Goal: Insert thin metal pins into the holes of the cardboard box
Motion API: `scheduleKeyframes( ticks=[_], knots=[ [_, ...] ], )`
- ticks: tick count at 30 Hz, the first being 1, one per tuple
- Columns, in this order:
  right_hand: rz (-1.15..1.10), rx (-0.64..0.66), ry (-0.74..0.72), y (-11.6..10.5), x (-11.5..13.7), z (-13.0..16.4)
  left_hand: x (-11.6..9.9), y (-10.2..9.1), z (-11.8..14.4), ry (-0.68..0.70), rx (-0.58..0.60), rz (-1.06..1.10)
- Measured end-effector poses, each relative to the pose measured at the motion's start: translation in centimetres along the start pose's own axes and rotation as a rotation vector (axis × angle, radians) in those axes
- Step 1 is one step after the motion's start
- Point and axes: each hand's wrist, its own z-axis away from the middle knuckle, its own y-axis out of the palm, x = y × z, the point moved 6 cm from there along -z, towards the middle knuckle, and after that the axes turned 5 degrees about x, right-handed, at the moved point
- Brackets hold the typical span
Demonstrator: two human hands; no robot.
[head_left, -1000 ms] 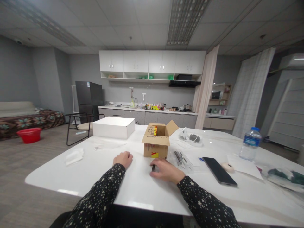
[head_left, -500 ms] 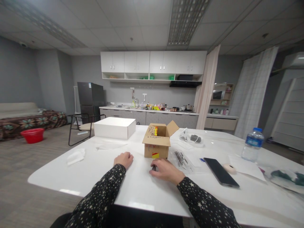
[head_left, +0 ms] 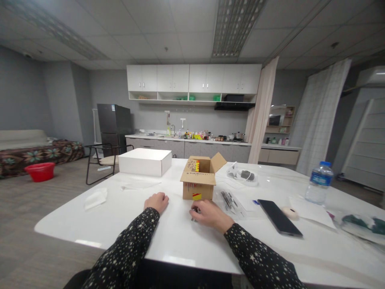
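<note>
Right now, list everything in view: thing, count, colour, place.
table: 1, white, foreground.
cardboard box: 1, brown, flaps open, table centre.
white box: 1, closed, far left of the table.
small dark items: count unclear, under the right hand's fingers.
clear bag of dark pieces: 1, right of the cardboard box.
phone: 1, black, flat, right side.
water bottle: 1, clear, blue cap, far right.
red basin: 1, floor, left.
chair: 1, black frame, behind the table.
fridge: 1, dark, back wall.
left hand: curled, resting on the table.
right hand: on the small dark items.
</note>
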Motion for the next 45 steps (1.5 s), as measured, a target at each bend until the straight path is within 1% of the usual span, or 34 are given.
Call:
scheduleKeyframes(
  ticks=[6,13,22,27,35,41,45],
  knots=[
    [0.021,-0.001,0.027,-0.1,-0.2,-0.1,0.1,0.0,0.0,0.0,0.007,0.005],
    [0.007,-0.028,0.084,0.2,-1.3,-0.5,0.2,0.0,0.0,-0.004,0.004,0.014],
    [-0.011,-0.051,0.079,0.4,-1.7,-0.8,0.5,0.1,-0.1,-0.004,-0.003,0.015],
    [-0.049,-0.067,0.117,0.3,-2.0,-0.9,0.5,0.0,-0.1,-0.005,-0.005,0.016],
    [-0.078,-0.084,0.135,0.5,-2.8,-1.0,0.4,-0.1,0.0,-0.003,0.005,0.008],
    [-0.121,-0.074,0.157,1.0,-3.3,-1.2,0.5,-0.1,0.1,-0.005,0.0,0.017],
    [-0.164,-0.101,0.171,1.2,-3.8,-1.3,0.6,0.0,0.0,-0.004,-0.001,0.019]
  ],
)
